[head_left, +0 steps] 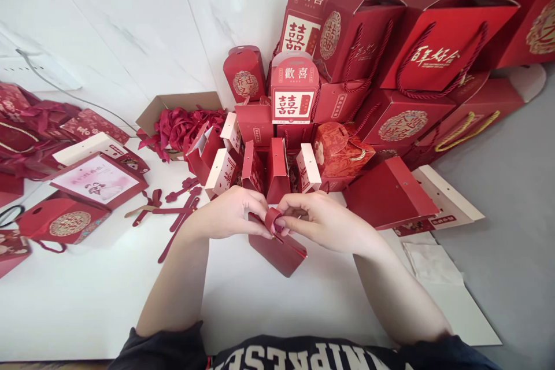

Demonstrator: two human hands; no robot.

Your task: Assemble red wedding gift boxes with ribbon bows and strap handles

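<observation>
My left hand and my right hand meet over the white table, both pinched on a curled red ribbon. The ribbon sits at the top of a small dark red paper box, which hangs tilted under my fingers. Just beyond my hands stand several small open red gift bags with cream flaps.
A pile of larger red gift boxes and rope-handled bags fills the back right. A cardboard carton of red ribbons stands back left; loose red ribbon strips lie nearby. Flat red boxes lie at left, a folded red box at right.
</observation>
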